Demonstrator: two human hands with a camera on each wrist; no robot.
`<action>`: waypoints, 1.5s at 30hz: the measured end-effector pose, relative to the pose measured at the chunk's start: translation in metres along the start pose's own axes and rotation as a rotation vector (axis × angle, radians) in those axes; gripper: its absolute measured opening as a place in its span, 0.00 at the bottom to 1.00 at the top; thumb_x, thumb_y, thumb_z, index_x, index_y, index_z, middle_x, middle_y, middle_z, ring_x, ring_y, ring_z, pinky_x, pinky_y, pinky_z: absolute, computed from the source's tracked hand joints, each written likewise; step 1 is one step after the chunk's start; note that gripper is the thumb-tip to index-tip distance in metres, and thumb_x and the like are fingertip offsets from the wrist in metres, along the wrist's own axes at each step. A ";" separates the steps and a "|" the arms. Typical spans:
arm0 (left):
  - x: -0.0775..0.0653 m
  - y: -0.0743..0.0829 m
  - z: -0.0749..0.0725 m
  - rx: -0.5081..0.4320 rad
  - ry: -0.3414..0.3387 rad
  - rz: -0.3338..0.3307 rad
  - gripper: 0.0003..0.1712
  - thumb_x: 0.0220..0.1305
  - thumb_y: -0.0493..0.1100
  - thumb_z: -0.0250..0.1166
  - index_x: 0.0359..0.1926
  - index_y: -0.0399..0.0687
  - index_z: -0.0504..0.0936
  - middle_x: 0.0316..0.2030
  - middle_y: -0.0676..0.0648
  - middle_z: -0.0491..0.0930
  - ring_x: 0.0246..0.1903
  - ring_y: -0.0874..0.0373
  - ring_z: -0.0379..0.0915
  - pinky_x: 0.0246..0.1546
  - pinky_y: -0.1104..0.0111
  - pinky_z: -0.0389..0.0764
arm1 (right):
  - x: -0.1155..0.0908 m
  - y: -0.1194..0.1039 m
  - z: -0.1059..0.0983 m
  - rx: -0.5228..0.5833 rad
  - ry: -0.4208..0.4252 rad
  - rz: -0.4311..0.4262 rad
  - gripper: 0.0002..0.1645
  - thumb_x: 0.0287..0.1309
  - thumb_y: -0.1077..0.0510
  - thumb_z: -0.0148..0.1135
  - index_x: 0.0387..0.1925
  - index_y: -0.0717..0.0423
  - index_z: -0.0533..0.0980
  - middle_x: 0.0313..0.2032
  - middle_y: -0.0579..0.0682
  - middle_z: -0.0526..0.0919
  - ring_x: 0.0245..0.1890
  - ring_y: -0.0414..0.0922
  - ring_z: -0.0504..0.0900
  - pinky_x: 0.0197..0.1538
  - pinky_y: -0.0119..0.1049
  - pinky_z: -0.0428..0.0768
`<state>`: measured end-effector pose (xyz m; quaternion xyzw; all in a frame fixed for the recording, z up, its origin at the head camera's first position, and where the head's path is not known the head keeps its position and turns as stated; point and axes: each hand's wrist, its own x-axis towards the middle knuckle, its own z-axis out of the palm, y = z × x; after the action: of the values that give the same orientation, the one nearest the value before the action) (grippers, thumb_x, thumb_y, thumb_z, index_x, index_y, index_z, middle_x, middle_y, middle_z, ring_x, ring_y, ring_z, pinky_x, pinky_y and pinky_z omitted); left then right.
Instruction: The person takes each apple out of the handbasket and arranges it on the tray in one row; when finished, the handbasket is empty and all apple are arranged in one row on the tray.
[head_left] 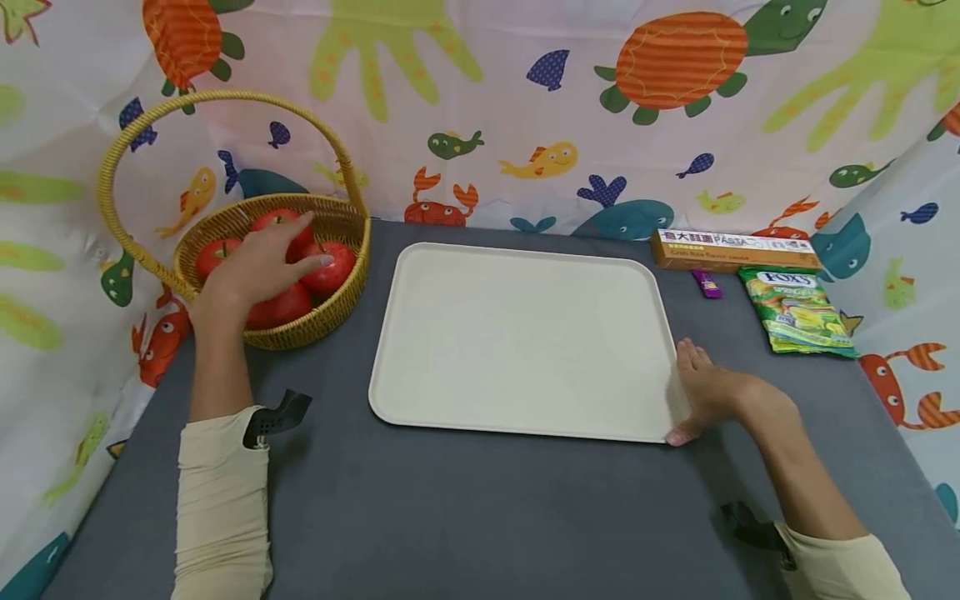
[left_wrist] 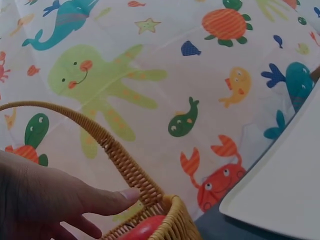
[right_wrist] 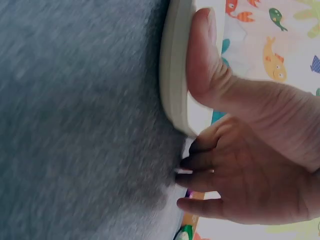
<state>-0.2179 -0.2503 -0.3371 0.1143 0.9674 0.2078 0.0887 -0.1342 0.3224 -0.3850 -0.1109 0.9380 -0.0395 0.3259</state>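
Apples [head_left: 336,277] sit in the wicker basket [head_left: 324,323] beneath the spread left hand [head_left: 258,258]; the right hand [head_left: 711,393], fingers extended, touches the tray [head_left: 517,342]. Cupping one gently, clear of the handle [head_left: 225,96], seems best.

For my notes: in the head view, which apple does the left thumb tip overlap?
The rightmost apple in the basket; the left hand has its thumb tip over none of the others.

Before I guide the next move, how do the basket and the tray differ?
The basket is woven and yellow-brown; the tray is smooth and off-white. The basket has a tall arched handle; the tray has none. The basket holds red fruit; the tray holds none. Both rest on the gray table.
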 end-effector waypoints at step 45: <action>0.032 0.003 0.023 0.103 -0.091 0.013 0.47 0.54 0.55 0.65 0.68 0.40 0.55 0.58 0.30 0.64 0.56 0.36 0.59 0.52 0.38 0.61 | 0.007 -0.007 -0.011 -0.118 -0.063 0.079 0.90 0.14 0.25 0.70 0.62 0.82 0.35 0.63 0.80 0.35 0.63 0.72 0.38 0.63 0.61 0.44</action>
<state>-0.2428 -0.2310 -0.3607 0.1344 0.9710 0.1527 0.1254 -0.1444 0.3137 -0.3795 -0.0938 0.9317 0.0321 0.3494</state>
